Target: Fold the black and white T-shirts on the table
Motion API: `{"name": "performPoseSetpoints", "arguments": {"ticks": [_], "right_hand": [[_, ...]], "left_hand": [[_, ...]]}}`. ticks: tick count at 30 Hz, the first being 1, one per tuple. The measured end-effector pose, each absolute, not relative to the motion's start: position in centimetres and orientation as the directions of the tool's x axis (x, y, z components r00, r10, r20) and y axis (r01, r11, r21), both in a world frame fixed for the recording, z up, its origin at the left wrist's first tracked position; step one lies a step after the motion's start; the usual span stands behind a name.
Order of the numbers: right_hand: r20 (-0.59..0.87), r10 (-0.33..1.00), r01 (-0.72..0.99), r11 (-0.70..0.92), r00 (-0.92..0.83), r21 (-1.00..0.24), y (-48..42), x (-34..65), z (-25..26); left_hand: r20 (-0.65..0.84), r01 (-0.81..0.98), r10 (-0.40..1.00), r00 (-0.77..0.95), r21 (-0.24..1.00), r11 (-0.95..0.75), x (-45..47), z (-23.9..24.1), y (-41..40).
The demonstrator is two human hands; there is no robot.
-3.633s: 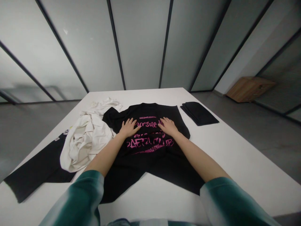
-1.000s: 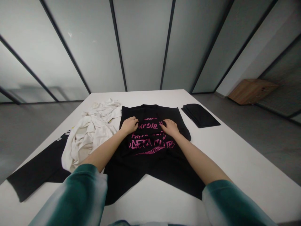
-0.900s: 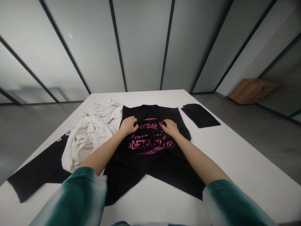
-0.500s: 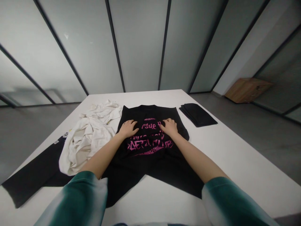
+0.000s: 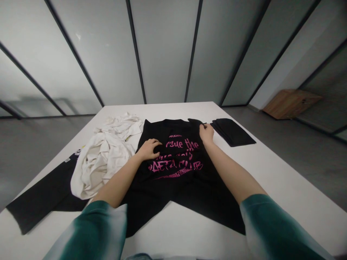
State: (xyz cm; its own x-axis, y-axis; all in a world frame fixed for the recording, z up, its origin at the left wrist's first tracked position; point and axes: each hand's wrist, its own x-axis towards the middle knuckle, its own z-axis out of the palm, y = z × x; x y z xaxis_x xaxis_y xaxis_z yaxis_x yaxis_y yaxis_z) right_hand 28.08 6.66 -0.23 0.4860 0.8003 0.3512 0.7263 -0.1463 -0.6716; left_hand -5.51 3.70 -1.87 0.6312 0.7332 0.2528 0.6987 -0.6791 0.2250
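A black T-shirt point(image 5: 176, 184) with pink lettering lies spread on the white table, its collar edge away from me. My left hand point(image 5: 150, 149) rests on its left part, fingers apart and curved over the cloth. At the shirt's far right corner my right hand point(image 5: 206, 133) pinches the black fabric. A flap of the shirt there is lifted and turned over toward the collar. Some of the print is broken up by folds in the cloth.
To the left a crumpled white garment point(image 5: 103, 159) lies partly over a black garment point(image 5: 43, 191). A folded black cloth stack point(image 5: 233, 133) sits on the right of the white table point(image 5: 271, 173). A wooden box point(image 5: 291, 104) stands on the floor beyond.
My right hand has moved right and away from me, from the print to the shirt's far corner, and has closed on the fabric. The left hand stays on the shirt.
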Motion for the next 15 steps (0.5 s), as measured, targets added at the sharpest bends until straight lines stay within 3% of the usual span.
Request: {"name": "performPoseSetpoints", "arguments": {"ticks": [3,6,11,15], "right_hand": [[0.275,0.909,0.7,-0.027,0.315,-0.713,6.3,27.6,-0.1],[0.19,0.977,0.752,0.054,0.095,-0.657,5.3,26.9,0.0],[0.257,0.966,0.915,0.089,0.017,-0.394,3.8,27.0,-0.6],[0.216,0.972,0.964,-0.029,0.089,-0.263,3.8,27.9,-1.6]], "left_hand": [[0.261,0.672,0.714,0.649,0.244,-0.699,-5.2,-2.0,3.6],[0.322,0.66,0.725,0.609,0.301,-0.688,-5.2,-1.9,3.6],[0.359,0.669,0.758,0.545,0.36,-0.651,-5.6,-1.4,3.6],[0.299,0.666,0.765,0.57,0.377,-0.643,-5.5,-1.2,3.4]]}}
